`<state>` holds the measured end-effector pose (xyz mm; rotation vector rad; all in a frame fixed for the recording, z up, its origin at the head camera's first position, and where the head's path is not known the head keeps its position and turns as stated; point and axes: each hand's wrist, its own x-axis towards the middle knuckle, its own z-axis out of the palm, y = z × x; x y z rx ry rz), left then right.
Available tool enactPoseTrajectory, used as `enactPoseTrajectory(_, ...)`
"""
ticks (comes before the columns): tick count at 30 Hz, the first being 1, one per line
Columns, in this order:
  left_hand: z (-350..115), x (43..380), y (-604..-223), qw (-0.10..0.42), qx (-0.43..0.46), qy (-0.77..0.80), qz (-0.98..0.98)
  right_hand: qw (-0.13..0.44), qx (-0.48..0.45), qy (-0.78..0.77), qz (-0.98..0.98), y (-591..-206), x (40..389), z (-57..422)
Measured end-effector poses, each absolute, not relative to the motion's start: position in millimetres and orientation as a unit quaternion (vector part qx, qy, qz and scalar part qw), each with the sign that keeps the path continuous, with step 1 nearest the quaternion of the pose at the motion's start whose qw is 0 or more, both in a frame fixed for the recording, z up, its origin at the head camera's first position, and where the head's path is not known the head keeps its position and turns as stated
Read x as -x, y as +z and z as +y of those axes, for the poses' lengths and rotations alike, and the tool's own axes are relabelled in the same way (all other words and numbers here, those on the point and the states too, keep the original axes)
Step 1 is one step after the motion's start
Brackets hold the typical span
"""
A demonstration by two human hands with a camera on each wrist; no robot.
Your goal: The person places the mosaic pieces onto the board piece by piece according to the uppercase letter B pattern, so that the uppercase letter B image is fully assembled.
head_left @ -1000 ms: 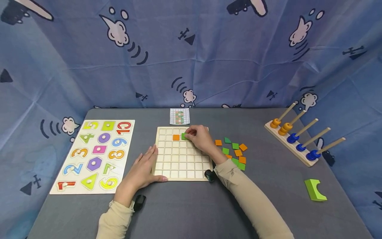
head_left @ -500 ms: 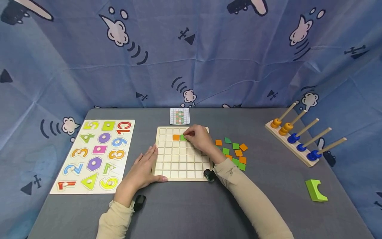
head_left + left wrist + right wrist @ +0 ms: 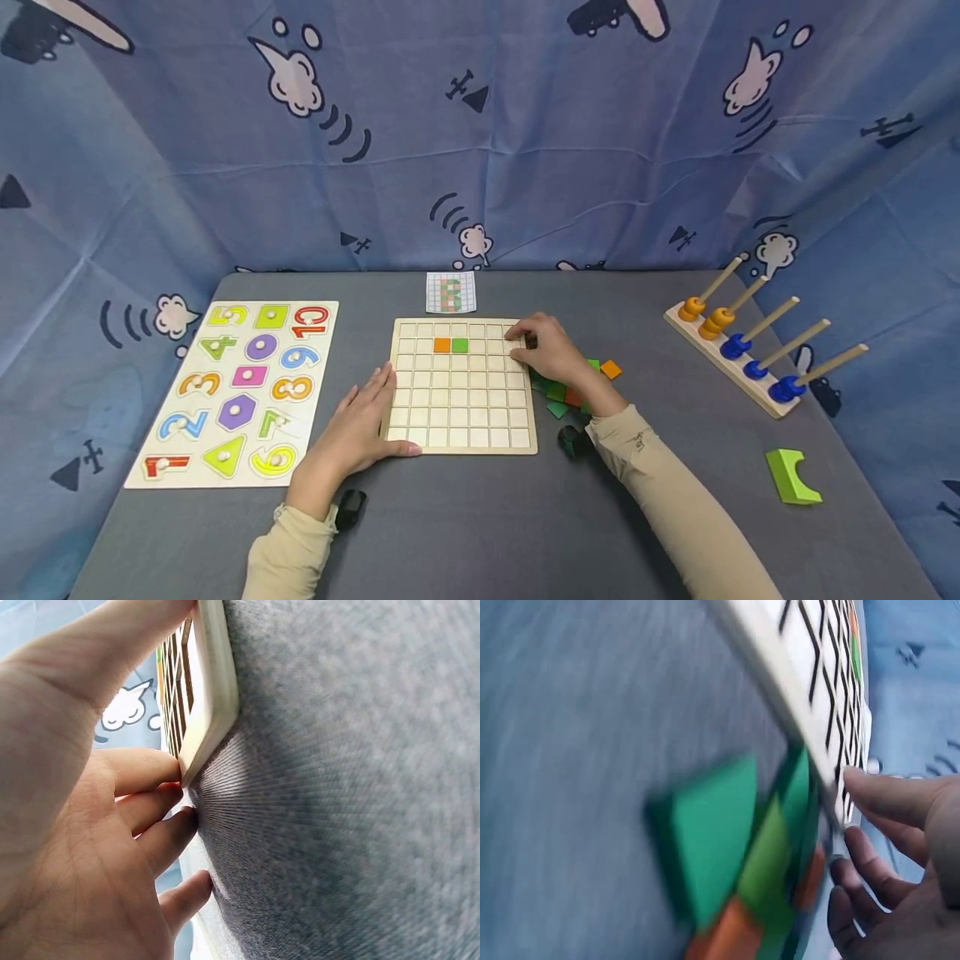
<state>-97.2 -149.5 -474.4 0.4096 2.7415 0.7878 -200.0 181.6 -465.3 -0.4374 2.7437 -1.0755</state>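
One pale gridded board [image 3: 461, 397] mid-frame, one orange tile [image 3: 442, 345] and one green tile [image 3: 460, 345] inside, left hand [image 3: 356, 431] resting unclenched against it, right hand [image 3: 553, 351] grasping nothing

The left hand [image 3: 90, 832] fills the left side, its thumb stretching up to the near edge of a pale wooden grid board [image 3: 217, 679] while the index fingertip touches the board's corner and the other fingers spread below it, beside the grey tabletop [image 3: 352, 787]. The board appears steeply foreshortened, dark lines crossing its face. Behind hangs blue cloth [image 3: 145, 675] with a white cloud print, and slivers of green and orange [image 3: 159, 657] edge the grid, too thin to make out their shape.
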Motion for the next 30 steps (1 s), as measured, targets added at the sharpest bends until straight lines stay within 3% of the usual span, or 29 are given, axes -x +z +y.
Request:
enactPoseTrajectory(8, -149.7, 97.3, -474.5, 0.13, -0.142, 0.27, 0.944, 0.108, 0.095, -0.351, 0.925, -465.4, 199.5, 224.4)
enactPoseTrajectory(19, -149.3, 96.9, -474.7, 0.128, -0.142, 0.271, 0.943, 0.098, 0.057, -0.332, 0.936, -465.3, 198.5, 260.5)
enactPoseTrajectory(30, -149.5, 96.2, -472.7, 0.13, -0.143, 0.273, 0.942, 0.041, 0.048, -0.363, 0.93, -464.1, 200.5, 258.0)
